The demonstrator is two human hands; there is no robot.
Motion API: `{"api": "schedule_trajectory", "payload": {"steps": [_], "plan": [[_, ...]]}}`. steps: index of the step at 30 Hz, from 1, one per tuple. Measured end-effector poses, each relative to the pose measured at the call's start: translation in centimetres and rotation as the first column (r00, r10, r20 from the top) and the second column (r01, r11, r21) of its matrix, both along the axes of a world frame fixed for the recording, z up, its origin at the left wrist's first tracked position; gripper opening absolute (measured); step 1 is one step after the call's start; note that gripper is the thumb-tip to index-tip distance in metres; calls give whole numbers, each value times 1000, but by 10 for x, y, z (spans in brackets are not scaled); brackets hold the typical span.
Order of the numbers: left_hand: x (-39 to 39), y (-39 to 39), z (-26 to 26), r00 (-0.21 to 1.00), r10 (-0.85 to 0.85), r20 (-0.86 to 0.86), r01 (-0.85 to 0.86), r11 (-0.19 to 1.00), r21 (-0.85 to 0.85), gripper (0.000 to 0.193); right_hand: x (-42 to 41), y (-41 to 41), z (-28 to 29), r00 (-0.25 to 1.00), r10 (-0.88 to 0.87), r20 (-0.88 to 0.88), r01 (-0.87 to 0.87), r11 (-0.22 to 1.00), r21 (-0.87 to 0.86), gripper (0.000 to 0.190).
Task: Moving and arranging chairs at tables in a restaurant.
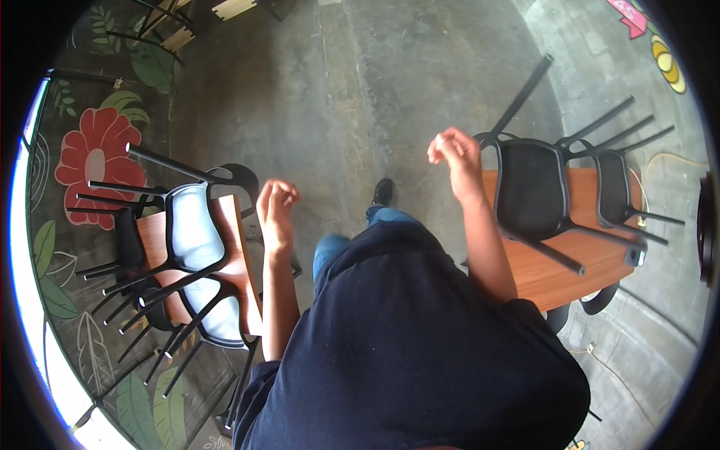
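My left hand [275, 216] is raised beside the left wooden table [242, 253], holding nothing, its fingers loosely bent. Black chairs [197, 225] lie upturned on that table with their legs sticking out. My right hand [457, 160] hangs in the air near the right wooden table [562, 275], its fingers curled with nothing visible in them. Closest to it is an upturned black chair [531, 188] on the tabletop, with another black chair [613, 188] farther right. Neither hand touches a chair.
Between the tables runs a bare concrete floor [292, 95], where one black shoe [384, 192] shows. Wooden furniture with dark metal legs [179, 39] stands at the upper left. A wall with a painted red flower [98, 163] borders the left side. A cable [669, 156] runs along the right wall.
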State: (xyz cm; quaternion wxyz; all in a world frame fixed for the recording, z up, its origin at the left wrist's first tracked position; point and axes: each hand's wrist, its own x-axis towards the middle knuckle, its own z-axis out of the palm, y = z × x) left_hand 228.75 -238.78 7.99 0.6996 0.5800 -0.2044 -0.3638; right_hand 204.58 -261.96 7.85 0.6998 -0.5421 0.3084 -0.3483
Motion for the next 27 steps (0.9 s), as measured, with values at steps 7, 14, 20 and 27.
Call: {"api": "schedule_trajectory", "payload": {"steps": [7, 14, 20, 27], "plan": [[69, -146, 10, 998, -21, 64, 23, 999, -22, 25, 35, -111, 9, 999, -49, -22, 48, 999, -11, 19], [124, -326, -12, 945, -324, 52, 326, 944, -46, 25, 59, -196, 0, 925, -379, -6, 379, 925, 30, 19], [145, -511, -3, 813, -582, 34, 582, 813, 2, 26, 76, -265, 25, 763, -646, 9, 646, 763, 5, 19], [66, -692, 48, 228, -956, 184, 970, 239, 41, 26, 82, -281, 86, 553, -821, 142, 833, 541, -115, 16]]}}
